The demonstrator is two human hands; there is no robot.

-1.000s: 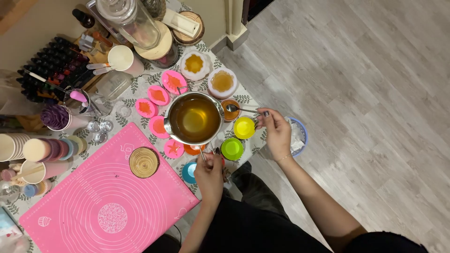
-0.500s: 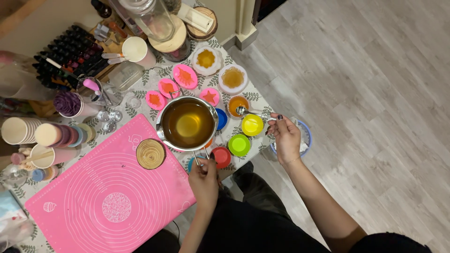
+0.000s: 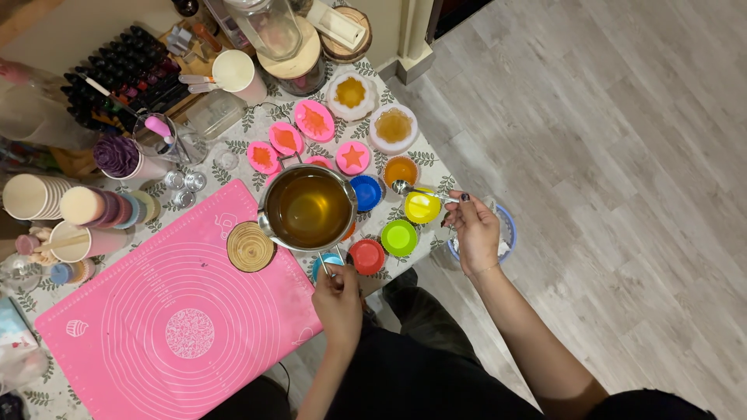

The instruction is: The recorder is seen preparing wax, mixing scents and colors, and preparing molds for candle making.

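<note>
A: What did the left hand (image 3: 338, 295) have hold of?

B: Its grip was closed on the wire handle of the metal pot (image 3: 309, 208), which held clear amber liquid. The pot sat above the near edge of the surface (image 3: 233, 148), between the wooden coaster (image 3: 250, 246) on its left and the blue cup (image 3: 366, 193) on its right. Whether it rested on the surface or hung just above it, I couldn't tell.

A: And the right hand (image 3: 475, 229)?

B: Its fingers were pinched shut on the end of a metal spoon (image 3: 416, 190). The hand itself was off the right edge of the surface, over a blue-rimmed bin (image 3: 507, 225) on the floor. The spoon's bowl reached left, just above the yellow cup (image 3: 422, 207) and near the orange cup (image 3: 401, 170).

A: What else stood around the pot?

B: A green cup (image 3: 399, 237) and a red cup (image 3: 367, 256) lay near the pot's handle, on its right. Farther off, pink moulds (image 3: 314, 120) with orange shapes curved round the far side, and beyond them two white flower moulds (image 3: 350, 93) held amber fill.

A: And to the left?

B: A big pink mat (image 3: 163, 327) covered the near left, touching the coaster. Stacked paper cups (image 3: 47, 198) lay at the left edge, and a rack of small dark bottles (image 3: 117, 74) stood far left.
</note>
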